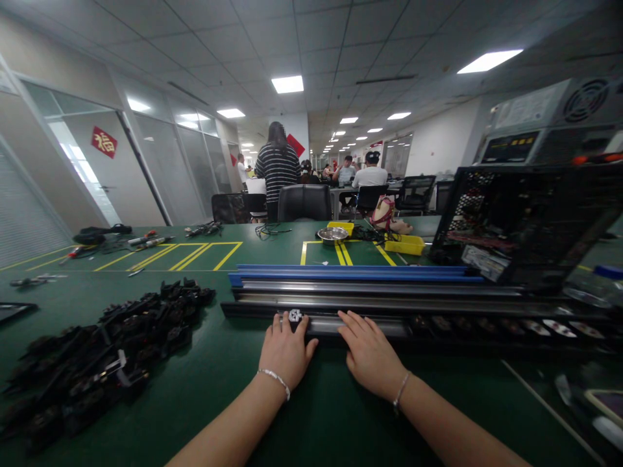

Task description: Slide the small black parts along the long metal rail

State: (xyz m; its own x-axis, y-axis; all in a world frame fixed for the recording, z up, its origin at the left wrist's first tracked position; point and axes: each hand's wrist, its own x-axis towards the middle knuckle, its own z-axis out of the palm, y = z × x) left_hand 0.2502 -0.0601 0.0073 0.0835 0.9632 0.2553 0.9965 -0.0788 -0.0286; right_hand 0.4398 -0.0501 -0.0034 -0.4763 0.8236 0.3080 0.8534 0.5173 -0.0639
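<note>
My left hand (286,353) lies palm down near the left end of the nearest black channel rail (326,325), fingers stretched out and thumb apart. At its fingertips is a small silver-white part (294,316); whether they touch it I cannot tell. My right hand (372,357) rests farther along the same rail, its fingers extended over the near edge. Toward the right end, a row of dark parts with shiny round faces (555,327) sits along this rail. Behind it lie more dark rails (379,303) and a blue rail (350,275), all roughly parallel.
A heap of black mechanical parts (111,350) spreads over the green table at left. An opened computer case (525,220) stands at right. Farther back are a metal bowl (332,235), a yellow tray (403,244), cables and hand tools. Several people are in the background.
</note>
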